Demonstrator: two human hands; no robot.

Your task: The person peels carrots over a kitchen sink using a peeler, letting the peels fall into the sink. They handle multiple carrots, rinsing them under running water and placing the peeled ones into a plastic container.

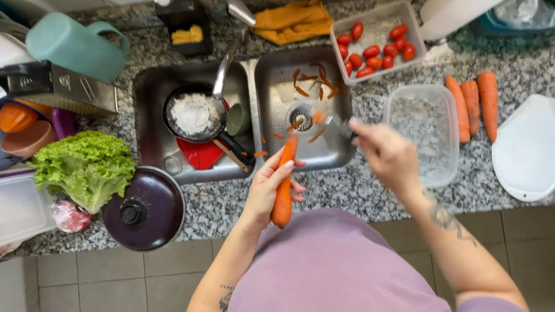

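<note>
Left fingers: the left hand (268, 186) wraps around the middle of a carrot (284, 184), fingers curled tight on it.
Right fingers: the right hand (383, 152) is closed on a peeler (337, 126); its blade is blurred, just beside the carrot's upper tip.
Carrot place: over the front rim of the right sink basin (274, 75), in front of the person's body.
Long axis: nearly upright in the head view, leaning slightly right; one end points into the basin, the other toward the person's body. Which end is the narrow tip I cannot tell.
Done: orange peel strips (315, 79) lie in the basin, so peeling looks under way.
Left: three carrots (473, 104) wait on the counter beside an empty clear tub (423, 137), seemingly unpeeled.
</note>
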